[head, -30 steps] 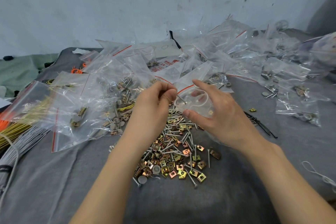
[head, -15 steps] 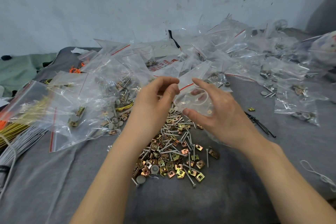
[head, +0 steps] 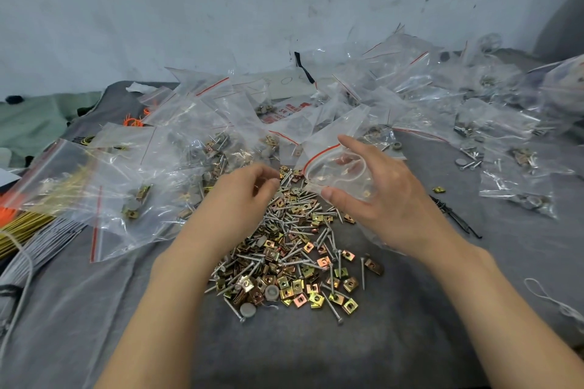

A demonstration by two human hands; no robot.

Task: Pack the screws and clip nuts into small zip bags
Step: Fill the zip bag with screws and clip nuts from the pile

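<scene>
Nearest, two bare forearms reach in over a grey cloth (head: 316,357) that covers the desk. Just beyond lies a loose pile of screws and clip nuts (head: 290,259), silver screws mixed with brass-coloured square nuts. A few round grey caps (head: 248,310) sit at its near edge. A white cord (head: 550,300) loops on the cloth at the right, well apart from the pile.

The left hand (head: 243,199) hovers over the far-left part of the pile with its fingers curled down; whether they pinch anything I cannot tell. The right hand (head: 382,199) grips a small zip bag (head: 331,164) between thumb and fingers above the far edge of the pile. The bag's red-striped mouth is held wide and turned toward the left hand. One clip nut shows through the bag near the thumb.

A black cable tie (head: 455,218) lies just right of that wrist, and a single stray nut (head: 438,189) sits near its far end. To the left, filled bags (head: 132,189) overlap in a heap beside a bundle of yellow ties (head: 25,224). Further back and to the right, many more clear bags (head: 493,136) are strewn across the desk, some holding hardware. Behind everything stands a scuffed pale wall (head: 221,9).
</scene>
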